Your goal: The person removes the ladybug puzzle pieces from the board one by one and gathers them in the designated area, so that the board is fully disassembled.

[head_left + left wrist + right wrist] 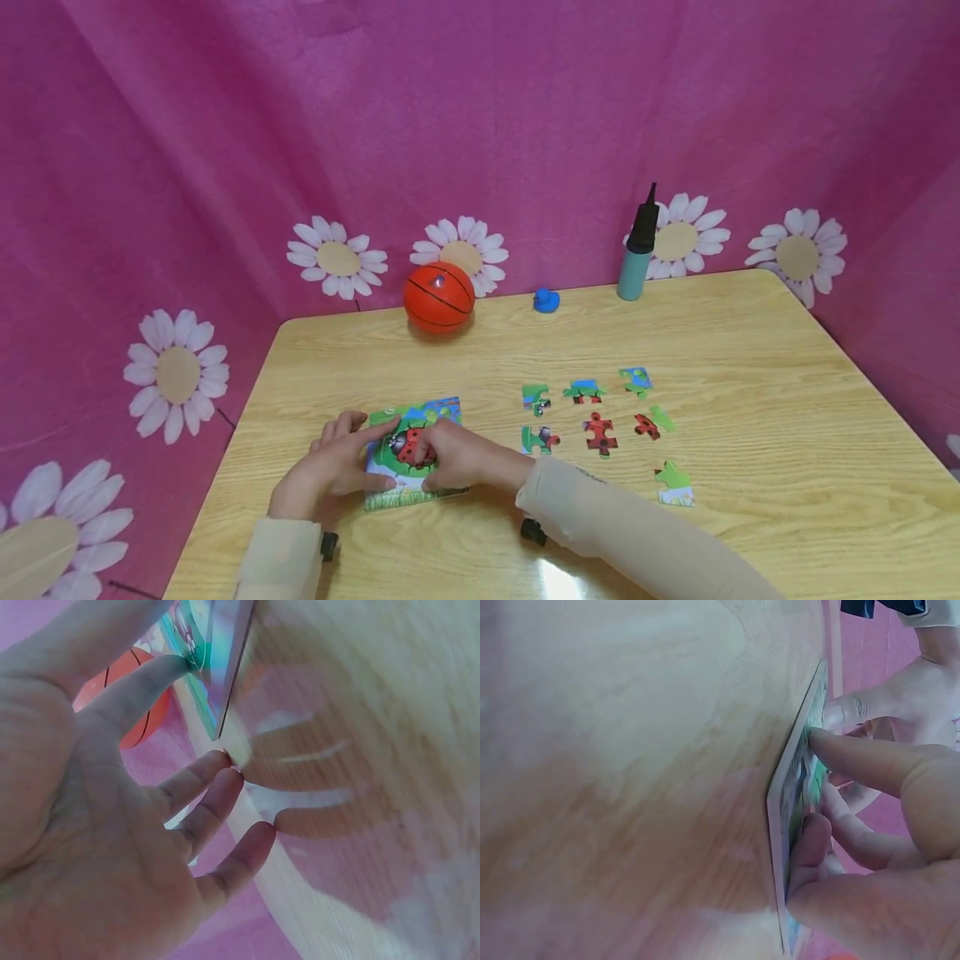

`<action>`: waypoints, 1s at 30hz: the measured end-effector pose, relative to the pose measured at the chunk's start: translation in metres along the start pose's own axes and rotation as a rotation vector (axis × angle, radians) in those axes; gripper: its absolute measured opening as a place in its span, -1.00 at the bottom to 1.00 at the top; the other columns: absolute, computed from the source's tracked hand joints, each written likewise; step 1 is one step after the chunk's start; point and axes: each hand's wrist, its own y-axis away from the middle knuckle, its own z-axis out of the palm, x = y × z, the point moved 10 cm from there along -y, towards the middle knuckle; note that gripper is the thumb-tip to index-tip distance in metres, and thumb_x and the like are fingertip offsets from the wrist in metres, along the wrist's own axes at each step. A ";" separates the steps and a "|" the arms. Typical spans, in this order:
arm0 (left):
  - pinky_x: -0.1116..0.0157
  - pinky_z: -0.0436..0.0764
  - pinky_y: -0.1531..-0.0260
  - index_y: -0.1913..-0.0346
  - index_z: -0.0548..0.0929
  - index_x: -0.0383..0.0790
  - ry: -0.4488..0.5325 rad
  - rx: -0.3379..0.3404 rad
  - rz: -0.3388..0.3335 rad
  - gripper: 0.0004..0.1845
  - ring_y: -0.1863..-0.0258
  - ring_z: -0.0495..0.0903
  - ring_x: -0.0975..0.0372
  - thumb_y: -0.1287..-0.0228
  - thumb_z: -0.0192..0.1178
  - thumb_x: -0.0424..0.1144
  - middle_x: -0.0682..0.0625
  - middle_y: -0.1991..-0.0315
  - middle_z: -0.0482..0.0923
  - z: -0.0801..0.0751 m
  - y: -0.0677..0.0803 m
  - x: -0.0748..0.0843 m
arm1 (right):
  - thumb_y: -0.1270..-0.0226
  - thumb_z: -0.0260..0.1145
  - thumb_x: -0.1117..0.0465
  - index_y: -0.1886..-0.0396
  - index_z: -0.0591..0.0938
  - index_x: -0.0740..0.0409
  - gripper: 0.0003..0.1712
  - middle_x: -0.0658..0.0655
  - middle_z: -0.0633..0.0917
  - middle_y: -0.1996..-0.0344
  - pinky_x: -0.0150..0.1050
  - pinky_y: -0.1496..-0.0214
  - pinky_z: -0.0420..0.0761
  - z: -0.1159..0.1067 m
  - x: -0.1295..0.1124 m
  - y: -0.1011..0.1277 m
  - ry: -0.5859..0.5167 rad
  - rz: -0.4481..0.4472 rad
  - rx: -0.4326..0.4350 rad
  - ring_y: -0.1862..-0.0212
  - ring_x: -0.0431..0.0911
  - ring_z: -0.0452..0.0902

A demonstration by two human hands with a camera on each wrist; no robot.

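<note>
A flat ladybug picture puzzle [401, 498] lies on the table at the left of the head view. My left hand [330, 467] reaches over its left side. The left thumb and index finger extend onto the picture, and the other fingertips touch the tabletop beside it in the left wrist view. My right hand [461, 457] is on the middle and lower part of the puzzle, its thumb touching the surface and its other fingers bent against it. I cannot tell whether a piece sits between those fingers. Loose puzzle pieces, among them a red one [600, 435], lie right of the puzzle.
Several pieces are spread in rough rows, with a green and white corner piece [676, 483] nearest the front. Along the back stand an orange toy basketball [439, 298], a blue rubber duck [546, 301] and a teal hand pump [636, 271]. Pink flowered cloth [495, 125] hangs behind the table.
</note>
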 end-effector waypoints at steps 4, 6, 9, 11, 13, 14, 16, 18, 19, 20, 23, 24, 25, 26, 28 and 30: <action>-0.34 0.23 -0.44 -0.56 0.40 0.33 -0.007 0.003 0.013 -0.05 -0.50 0.09 -0.18 -0.06 0.60 0.09 -0.24 -0.61 0.07 -0.002 -0.002 0.002 | -0.07 0.65 0.33 0.24 0.72 0.14 -0.71 0.01 0.72 0.33 -0.47 0.20 0.51 -0.004 0.008 0.004 -0.062 0.043 0.028 0.30 -0.31 0.45; -0.34 0.23 -0.45 -0.56 0.39 0.35 -0.004 0.001 0.004 -0.03 -0.51 0.10 -0.17 -0.04 0.61 0.11 -0.23 -0.61 0.07 -0.002 -0.002 0.002 | -0.12 0.61 0.34 0.22 0.67 0.12 -0.71 -0.01 0.66 0.34 -0.45 0.22 0.49 -0.008 0.012 0.008 -0.110 0.056 0.041 0.31 -0.31 0.42; -0.35 0.22 -0.46 -0.57 0.37 0.36 -0.003 -0.009 -0.006 0.01 -0.52 0.09 -0.17 -0.01 0.62 0.14 -0.22 -0.62 0.06 0.000 -0.002 0.001 | -0.20 0.56 0.37 0.16 0.62 0.11 -0.70 -0.02 0.63 0.37 -0.42 0.28 0.47 -0.016 0.018 0.018 -0.163 0.052 0.061 0.37 -0.28 0.43; -0.35 0.22 -0.47 -0.58 0.36 0.36 -0.008 -0.015 -0.010 0.03 -0.52 0.09 -0.17 0.01 0.63 0.16 -0.22 -0.62 0.05 0.001 -0.001 0.001 | -0.25 0.54 0.36 0.08 0.62 0.09 -0.68 -0.03 0.63 0.36 -0.41 0.28 0.47 -0.022 0.021 0.027 -0.170 0.042 0.064 0.37 -0.27 0.44; -0.36 0.21 -0.47 -0.58 0.35 0.34 -0.017 -0.019 -0.005 0.05 -0.53 0.08 -0.18 0.03 0.64 0.16 -0.23 -0.62 0.04 0.001 0.000 0.001 | -0.27 0.53 0.35 0.05 0.64 0.05 -0.68 -0.04 0.64 0.36 -0.40 0.26 0.49 -0.030 0.023 0.036 -0.156 0.028 0.068 0.38 -0.27 0.45; -0.36 0.21 -0.47 -0.59 0.35 0.32 -0.025 -0.019 0.001 0.06 -0.53 0.08 -0.18 0.04 0.64 0.16 -0.24 -0.62 0.04 0.001 0.000 0.001 | -0.28 0.53 0.34 0.05 0.66 0.04 -0.69 -0.04 0.66 0.35 -0.39 0.25 0.51 -0.034 0.024 0.041 -0.146 0.017 0.071 0.37 -0.27 0.47; -0.36 0.22 -0.45 -0.59 0.35 0.29 -0.038 -0.017 0.016 0.08 -0.53 0.08 -0.20 0.05 0.66 0.14 -0.25 -0.61 0.05 0.000 0.001 0.002 | -0.29 0.53 0.33 0.10 0.70 0.00 -0.75 -0.06 0.68 0.34 -0.39 0.21 0.55 -0.042 0.026 0.051 -0.125 0.006 0.076 0.34 -0.28 0.49; -0.35 0.22 -0.45 -0.60 0.35 0.28 -0.050 -0.015 0.026 0.10 -0.53 0.08 -0.21 0.08 0.67 0.13 -0.26 -0.61 0.06 -0.001 0.002 0.002 | -0.32 0.51 0.32 0.17 0.72 0.01 -0.83 -0.08 0.70 0.32 -0.37 0.17 0.57 -0.051 0.030 0.061 -0.106 0.004 0.076 0.30 -0.28 0.51; -0.36 0.21 -0.45 -0.60 0.34 0.27 -0.055 -0.016 0.032 0.12 -0.54 0.07 -0.22 0.09 0.68 0.13 -0.27 -0.61 0.05 -0.001 0.002 0.003 | -0.35 0.49 0.31 0.19 0.73 0.02 -0.87 -0.08 0.71 0.32 -0.37 0.16 0.58 -0.055 0.032 0.065 -0.090 0.005 0.077 0.28 -0.28 0.52; -0.35 0.21 -0.45 -0.61 0.33 0.26 -0.060 -0.017 0.036 0.13 -0.54 0.06 -0.22 0.09 0.68 0.12 -0.28 -0.61 0.05 -0.001 0.002 0.003 | -0.39 0.46 0.30 0.18 0.74 0.03 -0.91 -0.09 0.72 0.31 -0.36 0.15 0.58 -0.059 0.034 0.070 -0.083 0.016 0.075 0.27 -0.27 0.52; -0.37 0.17 -0.47 -0.62 0.31 0.25 -0.056 -0.024 0.036 0.17 -0.57 0.03 -0.24 0.13 0.70 0.12 -0.29 -0.62 0.02 -0.001 0.003 0.004 | -0.48 0.38 0.29 0.14 0.78 0.09 -0.92 -0.06 0.72 0.26 -0.37 0.18 0.56 -0.072 0.042 0.086 -0.051 0.035 0.074 0.25 -0.26 0.49; -0.38 0.16 -0.47 -0.62 0.31 0.24 -0.054 -0.025 0.039 0.19 -0.57 0.02 -0.25 0.14 0.71 0.12 -0.30 -0.63 0.01 -0.001 0.003 0.005 | -0.50 0.35 0.29 0.12 0.78 0.11 -0.90 -0.05 0.71 0.25 -0.37 0.20 0.56 -0.077 0.045 0.092 -0.035 0.037 0.078 0.26 -0.27 0.48; -0.39 0.15 -0.47 -0.63 0.30 0.23 -0.054 -0.027 0.040 0.21 -0.57 0.01 -0.25 0.16 0.72 0.12 -0.30 -0.63 0.00 0.000 0.002 0.004 | -0.51 0.35 0.29 0.13 0.79 0.11 -0.89 -0.05 0.71 0.25 -0.38 0.22 0.55 -0.081 0.048 0.098 -0.020 0.039 0.079 0.28 -0.28 0.48; -0.39 0.13 -0.48 -0.63 0.29 0.23 -0.052 -0.030 0.040 0.22 -0.58 0.00 -0.26 0.17 0.72 0.12 -0.31 -0.63 -0.01 0.001 0.002 0.005 | -0.50 0.35 0.31 0.13 0.79 0.12 -0.89 -0.04 0.71 0.26 -0.39 0.24 0.55 -0.084 0.051 0.103 -0.019 0.035 0.073 0.29 -0.29 0.47; -0.42 0.10 -0.48 -0.64 0.28 0.22 -0.049 -0.037 0.041 0.25 -0.58 -0.02 -0.27 0.21 0.74 0.12 -0.32 -0.63 -0.03 0.002 0.003 0.005 | -0.45 0.38 0.33 0.13 0.78 0.12 -0.90 -0.05 0.70 0.29 -0.41 0.25 0.55 -0.089 0.056 0.115 -0.018 0.022 0.054 0.31 -0.32 0.47; -0.44 0.05 -0.49 -0.64 0.27 0.20 -0.045 -0.044 0.038 0.27 -0.59 -0.04 -0.28 0.23 0.75 0.13 -0.33 -0.64 -0.05 0.003 0.003 0.006 | -0.41 0.42 0.35 0.12 0.76 0.10 -0.88 -0.06 0.70 0.33 -0.40 0.26 0.57 -0.091 0.063 0.125 -0.039 0.015 0.006 0.34 -0.33 0.47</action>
